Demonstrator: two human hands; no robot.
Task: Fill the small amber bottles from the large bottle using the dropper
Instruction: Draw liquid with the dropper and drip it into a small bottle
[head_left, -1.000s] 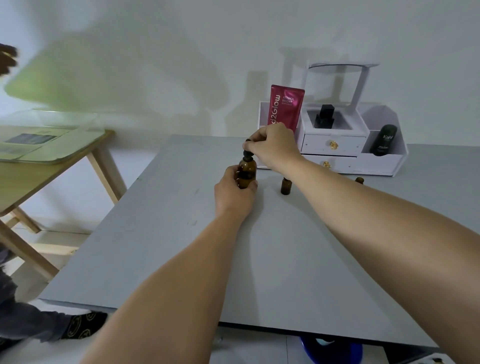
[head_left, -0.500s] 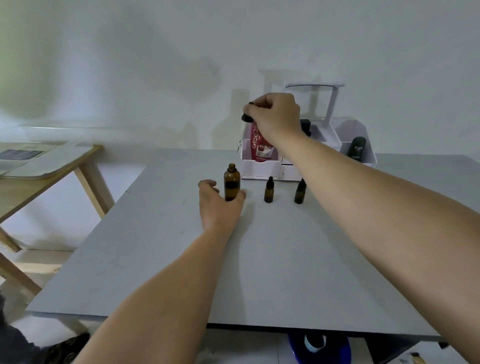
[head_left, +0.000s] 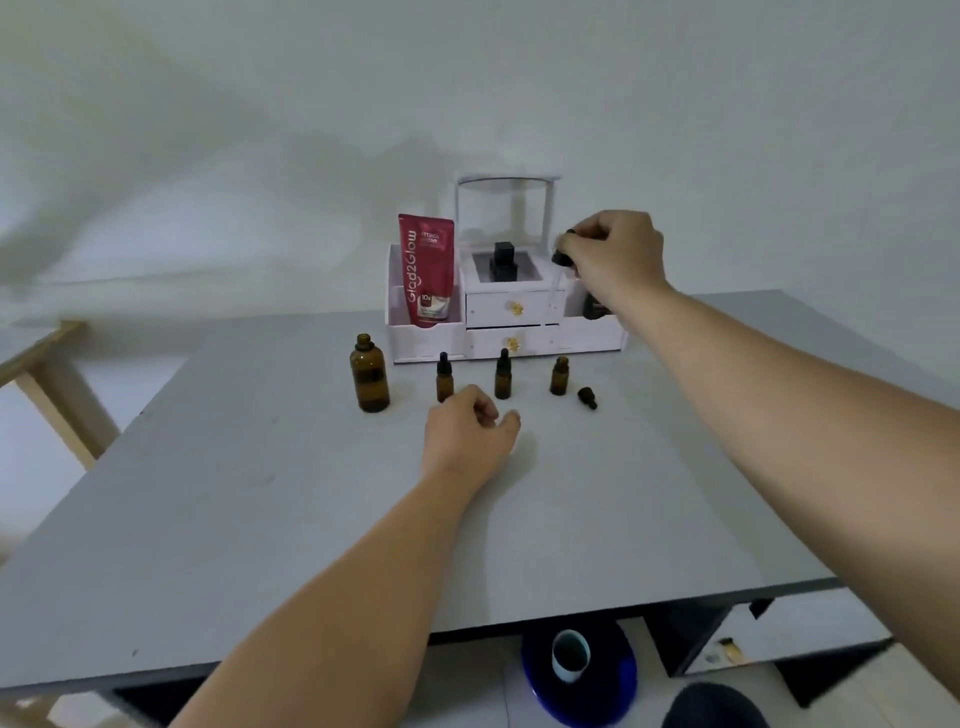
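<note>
The large amber bottle (head_left: 370, 375) stands open on the grey table (head_left: 260, 509) at the left of the row. Three small amber bottles stand to its right: two capped (head_left: 444, 378) (head_left: 502, 375) and one uncapped (head_left: 559, 376), with a black cap (head_left: 587, 398) lying beside it. My right hand (head_left: 618, 257) pinches the black-bulbed dropper (head_left: 562, 260) high above the uncapped small bottle, its clear glass tube pointing down. My left hand (head_left: 467, 434) rests on the table just in front of the small bottles, fingers loosely curled, holding nothing.
A white drawer organiser (head_left: 506, 322) stands behind the bottles, holding a red tube (head_left: 426, 275), a black bottle (head_left: 503, 260) and a dark container partly hidden by my right wrist. A wooden table (head_left: 47, 364) is at the left. A blue bowl (head_left: 579, 675) sits under the table.
My right hand has carried the dropper from the large bottle's mouth up and to the right. My left hand let go of the large bottle and slid right. The camera shifted right.
</note>
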